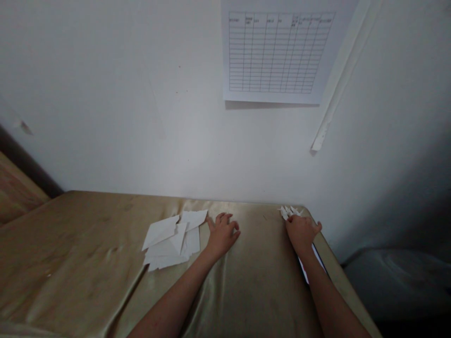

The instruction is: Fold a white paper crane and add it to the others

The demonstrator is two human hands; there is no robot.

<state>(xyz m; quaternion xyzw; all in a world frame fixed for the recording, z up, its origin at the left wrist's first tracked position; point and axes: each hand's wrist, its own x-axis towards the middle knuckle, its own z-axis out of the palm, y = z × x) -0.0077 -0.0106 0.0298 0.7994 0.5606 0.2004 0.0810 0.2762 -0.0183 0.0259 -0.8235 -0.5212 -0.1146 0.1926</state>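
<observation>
My left hand rests palm down on the cloth-covered table, its fingers apart and slightly curled, with nothing in it. Just left of it lies a loose pile of torn white paper pieces, overlapping each other. At the far right corner, my right hand has its fingertips pinched at a small group of folded white paper pieces. Its little finger sticks out to the right, and the hand partly hides the folded pieces. Beneath my right wrist lies a phone with a lit screen, mostly covered by the forearm.
A shiny gold-brown cloth covers the table, with creases along its left part. The white wall stands directly behind. On it hang a printed table sheet and a white cable strip. A wooden piece is at the left edge.
</observation>
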